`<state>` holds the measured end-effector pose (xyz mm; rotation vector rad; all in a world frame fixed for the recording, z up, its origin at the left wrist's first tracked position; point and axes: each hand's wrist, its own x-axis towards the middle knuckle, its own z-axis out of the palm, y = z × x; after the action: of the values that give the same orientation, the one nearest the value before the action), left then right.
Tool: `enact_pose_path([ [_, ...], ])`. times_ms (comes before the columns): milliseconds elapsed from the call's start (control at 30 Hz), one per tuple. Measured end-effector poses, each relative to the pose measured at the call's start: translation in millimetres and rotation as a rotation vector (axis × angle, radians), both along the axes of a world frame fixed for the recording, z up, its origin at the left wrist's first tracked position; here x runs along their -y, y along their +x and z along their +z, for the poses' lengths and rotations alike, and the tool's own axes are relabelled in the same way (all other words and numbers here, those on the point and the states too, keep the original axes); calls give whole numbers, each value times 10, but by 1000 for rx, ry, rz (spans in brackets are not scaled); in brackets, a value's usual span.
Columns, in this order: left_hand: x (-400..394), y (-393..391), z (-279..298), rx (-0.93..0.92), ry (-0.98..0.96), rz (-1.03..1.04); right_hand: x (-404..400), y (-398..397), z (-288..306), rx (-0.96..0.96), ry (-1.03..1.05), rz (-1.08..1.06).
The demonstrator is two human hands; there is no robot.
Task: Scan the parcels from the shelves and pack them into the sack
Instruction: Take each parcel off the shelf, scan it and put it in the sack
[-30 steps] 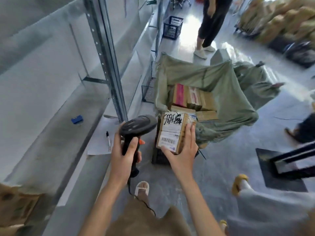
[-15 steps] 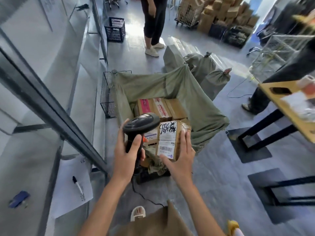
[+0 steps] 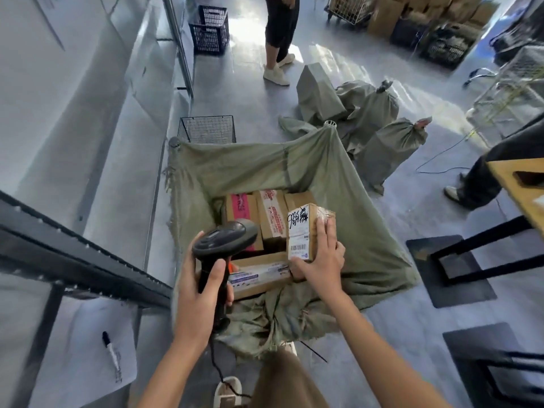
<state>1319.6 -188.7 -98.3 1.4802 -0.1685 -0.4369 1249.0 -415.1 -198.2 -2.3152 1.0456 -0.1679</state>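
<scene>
My left hand (image 3: pixel 200 293) is wrapped around the handle of a black barcode scanner (image 3: pixel 225 240), held upright at the sack's near left edge. My right hand (image 3: pixel 322 257) grips a small cardboard parcel (image 3: pixel 301 228) with a white label and black handwriting, held inside the mouth of the open green sack (image 3: pixel 362 231). Several brown parcels (image 3: pixel 270 216) lie in the sack below it, one with a pink label. A flat parcel (image 3: pixel 259 275) lies at the sack's near side, under my right hand.
Grey metal shelves (image 3: pixel 88 260) run along the left, with a sheet of paper and a marker (image 3: pixel 112 354). Tied green sacks (image 3: pixel 388 148) stand beyond. A wire basket (image 3: pixel 207 129), a person's legs (image 3: pixel 279 39), a wooden table (image 3: pixel 518 184) and black floor mats (image 3: pixel 450 269) surround the spot.
The view has turned from the shelf toward the sack. My right hand has carried the labelled parcel forward and down into the sack's mouth. The scanner stays in my left hand.
</scene>
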Motion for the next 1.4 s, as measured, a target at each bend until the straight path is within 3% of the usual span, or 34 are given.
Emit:
enact_pose_path([
  [367, 656, 90, -299, -146, 87, 273, 1568, 1170, -513, -171, 76, 144],
  [833, 390, -246, -182, -102, 73, 475, 1570, 990, -474, -185, 3, 226],
  [933, 145, -558, -80, -36, 32, 561, 1383, 894, -305, -205, -45, 261],
  [1067, -281, -1050, -64, 21, 48, 693, 795, 853, -10, -76, -160, 426],
  [1400, -1517, -2782, 474, 163, 17, 1077, -1855, 31, 945, 316, -140, 1015],
])
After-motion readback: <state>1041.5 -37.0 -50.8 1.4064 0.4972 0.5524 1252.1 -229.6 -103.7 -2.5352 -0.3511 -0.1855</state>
